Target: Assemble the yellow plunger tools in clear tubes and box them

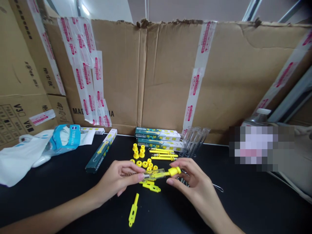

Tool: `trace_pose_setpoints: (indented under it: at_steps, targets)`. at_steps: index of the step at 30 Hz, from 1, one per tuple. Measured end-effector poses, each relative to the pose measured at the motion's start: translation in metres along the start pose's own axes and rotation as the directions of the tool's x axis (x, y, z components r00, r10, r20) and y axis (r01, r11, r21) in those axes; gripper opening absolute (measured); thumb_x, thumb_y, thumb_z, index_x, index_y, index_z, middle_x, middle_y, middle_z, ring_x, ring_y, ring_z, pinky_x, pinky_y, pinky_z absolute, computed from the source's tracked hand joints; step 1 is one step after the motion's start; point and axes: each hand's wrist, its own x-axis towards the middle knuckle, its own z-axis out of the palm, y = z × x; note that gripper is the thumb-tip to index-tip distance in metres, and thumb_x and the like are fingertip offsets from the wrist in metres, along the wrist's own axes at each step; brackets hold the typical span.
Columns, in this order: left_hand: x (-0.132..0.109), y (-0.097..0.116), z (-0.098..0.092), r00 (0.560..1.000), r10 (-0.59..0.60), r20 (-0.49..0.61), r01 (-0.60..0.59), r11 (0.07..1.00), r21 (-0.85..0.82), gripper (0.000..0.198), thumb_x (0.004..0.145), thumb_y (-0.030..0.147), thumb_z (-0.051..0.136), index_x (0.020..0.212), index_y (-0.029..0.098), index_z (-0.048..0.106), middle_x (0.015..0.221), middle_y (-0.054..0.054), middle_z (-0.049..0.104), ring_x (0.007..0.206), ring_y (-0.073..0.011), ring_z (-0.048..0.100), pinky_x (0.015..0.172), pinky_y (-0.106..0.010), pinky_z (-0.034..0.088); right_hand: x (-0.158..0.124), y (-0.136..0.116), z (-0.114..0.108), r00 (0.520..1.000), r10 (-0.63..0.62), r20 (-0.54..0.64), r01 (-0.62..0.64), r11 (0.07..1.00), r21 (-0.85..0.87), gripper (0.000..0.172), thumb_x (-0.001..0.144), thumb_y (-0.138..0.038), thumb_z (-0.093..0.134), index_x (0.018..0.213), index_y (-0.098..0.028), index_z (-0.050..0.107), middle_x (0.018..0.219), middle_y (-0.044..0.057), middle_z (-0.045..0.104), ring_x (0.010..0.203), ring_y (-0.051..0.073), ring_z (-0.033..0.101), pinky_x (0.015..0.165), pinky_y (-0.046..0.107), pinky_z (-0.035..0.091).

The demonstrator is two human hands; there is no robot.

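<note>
In the head view, the left hand (117, 180) and the right hand (195, 187) meet above the black surface (253, 208), both closed narrowly around a clear plastic tube (156, 175) that lies roughly level between them. The left fingertips (140, 177) pinch the tube's end nearest that hand, and a dark twisted-wire shaft (129, 174) runs out past them. The right hand's fingers curl around the opposite end, next to a yellow cap (175, 171); whether the cap is fully seated cannot be told. Just below the tube lie flat yellow moulded pieces (151, 187), and another (133, 209) lies well toward the person. Ahead of the left hand sit small yellow rings (145, 164) and yellow cups (136, 154). Farther ahead are teal-and-white boxes (157, 134), with a long open box (101, 151) ahead of the left hand. Just beyond the right hand, a thin wire loop (217, 187) rests on the surface. The work in hand appears to be fitting these parts together. The next move would seem to call for the left hand steadying the tube while the right hand presses the cap home.
</note>
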Motion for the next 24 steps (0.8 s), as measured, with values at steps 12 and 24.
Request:
trace_pose_setpoints:
  at_steps: [12,24]
  targets:
    - [0.0011,-0.0021,-0.0015,1.000,-0.006,-0.002,0.006,1.000,-0.014,0.043,0.078,0.050,0.074,0.096,0.012,0.074,0.076,-0.008,0.075,0.030,-0.0007,0.035,0.030,-0.016,0.020,0.0023,-0.0061,0.0005,0.928,0.329,0.178,-0.364,0.904,0.225,0.049,0.087,-0.053,0.066,0.117,-0.015,0.064,0.064,0.002,0.066,0.055,0.014,0.063,0.058,0.028,0.053]
    - [-0.0009,0.0009,-0.0008,1.000,-0.012,0.013,0.012,1.000,-0.016,0.042,0.078,0.051,0.074,0.095,0.013,0.074,0.088,-0.011,0.077,0.033,-0.0010,0.037,0.032,-0.017,0.023,0.0018,-0.0045,0.0016,0.951,0.287,0.115,-0.304,0.935,0.183,0.042,0.086,-0.057,0.064,0.097,-0.016,0.065,0.064,-0.001,0.058,0.050,0.012,0.055,0.043,0.022,0.043]
